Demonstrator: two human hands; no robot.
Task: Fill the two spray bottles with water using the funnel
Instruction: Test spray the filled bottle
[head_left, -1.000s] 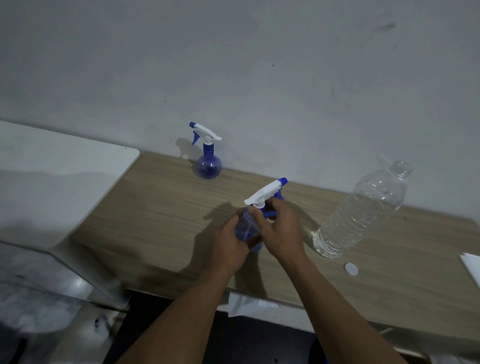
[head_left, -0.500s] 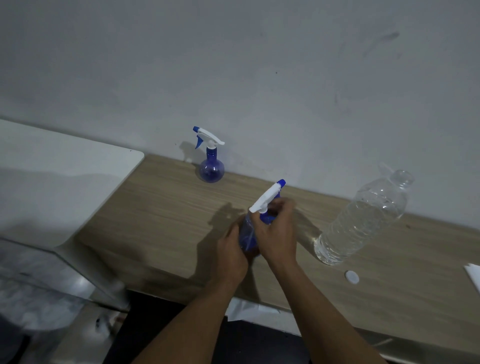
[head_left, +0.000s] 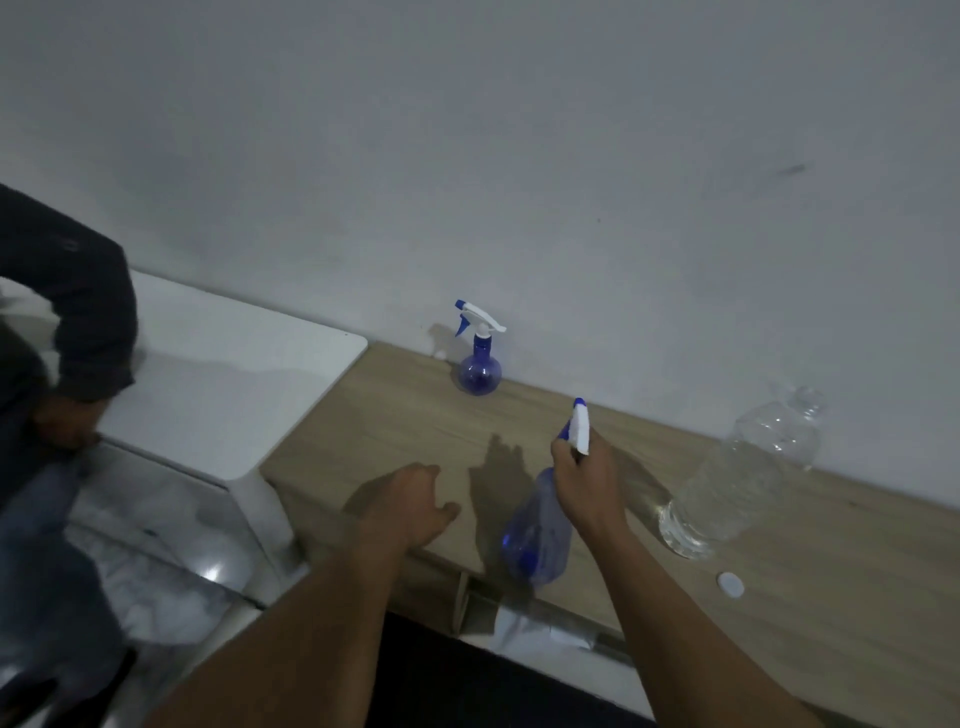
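A pale grey wall (head_left: 519, 156) rises behind the wooden tabletop (head_left: 405, 431) I am standing at. My right hand (head_left: 584, 483) is closed around the neck of a blue spray bottle (head_left: 535, 535), just under its white trigger head (head_left: 581, 427), and holds it tilted near the table's front edge. My left hand (head_left: 410, 501) is off it, loosely open above the wood. The second spray bottle (head_left: 479, 358) stands upright against the wall. To the right, a clear water bottle (head_left: 743, 478) stands uncapped, its white cap (head_left: 730, 584) lying just beside it. A white table (head_left: 223, 379) adjoins on the left, where someone's dark sleeve (head_left: 78, 301) shows.
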